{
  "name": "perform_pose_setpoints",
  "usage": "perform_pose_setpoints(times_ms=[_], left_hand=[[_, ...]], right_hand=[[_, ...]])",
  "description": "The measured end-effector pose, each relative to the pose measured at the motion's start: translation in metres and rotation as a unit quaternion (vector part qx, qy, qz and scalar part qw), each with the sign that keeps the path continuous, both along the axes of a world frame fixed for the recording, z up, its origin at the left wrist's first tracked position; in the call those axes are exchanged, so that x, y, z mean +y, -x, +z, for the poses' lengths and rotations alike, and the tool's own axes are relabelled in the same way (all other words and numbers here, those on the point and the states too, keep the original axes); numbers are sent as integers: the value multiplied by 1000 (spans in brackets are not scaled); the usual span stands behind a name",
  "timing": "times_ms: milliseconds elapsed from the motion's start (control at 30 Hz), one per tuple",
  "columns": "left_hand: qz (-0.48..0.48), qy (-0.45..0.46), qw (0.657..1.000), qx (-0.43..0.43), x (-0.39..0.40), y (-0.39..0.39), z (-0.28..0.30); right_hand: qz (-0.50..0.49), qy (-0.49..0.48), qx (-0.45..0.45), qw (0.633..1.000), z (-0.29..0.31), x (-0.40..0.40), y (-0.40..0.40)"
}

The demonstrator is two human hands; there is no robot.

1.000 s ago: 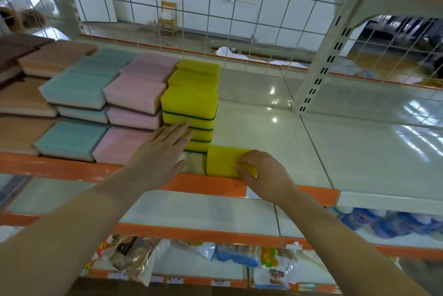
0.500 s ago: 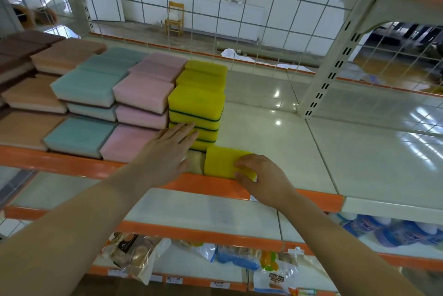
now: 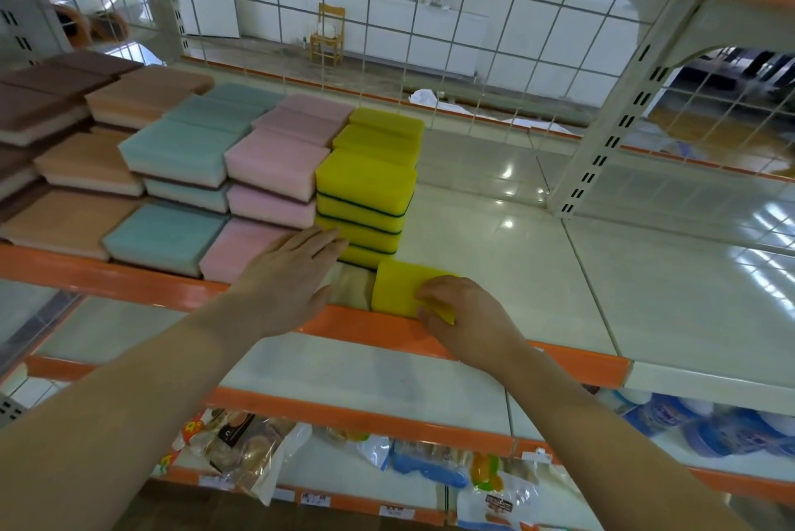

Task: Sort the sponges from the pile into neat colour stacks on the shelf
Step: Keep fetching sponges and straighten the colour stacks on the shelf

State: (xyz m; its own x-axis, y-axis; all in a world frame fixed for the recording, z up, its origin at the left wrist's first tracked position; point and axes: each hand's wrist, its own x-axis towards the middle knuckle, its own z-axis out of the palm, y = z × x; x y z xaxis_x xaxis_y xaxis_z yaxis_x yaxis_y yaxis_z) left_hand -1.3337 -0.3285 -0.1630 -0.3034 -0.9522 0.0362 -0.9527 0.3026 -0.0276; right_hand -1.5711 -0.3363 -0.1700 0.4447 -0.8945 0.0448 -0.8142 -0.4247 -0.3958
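A single yellow sponge lies at the shelf's front edge, and my right hand grips its near right corner with curled fingers. My left hand lies flat with straight fingers over the front pink sponge, its fingertips close to the yellow stack. Yellow sponges are stacked several high, with more yellow ones behind. To their left run pink stacks, teal stacks, orange stacks and brown stacks.
The white shelf has an orange front lip and a wire grid back. A white upright post stands at the right rear. Below are a white shelf and a lower shelf with packaged goods.
The view has shifted slightly. Both hands stay where they were, the right one still holding the loose yellow sponge at the shelf edge.
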Motion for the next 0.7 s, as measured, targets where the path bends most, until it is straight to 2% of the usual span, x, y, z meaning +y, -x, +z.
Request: perform_pose_setpoints(times_ms=[367, 700], left_hand=[[-40, -27, 999, -15, -24, 21, 2], [-33, 15, 999, 4, -22, 8, -1]], right_hand=[[12, -6, -19, 1000, -3, 3, 7], [30, -18, -13, 999, -4, -4, -11]])
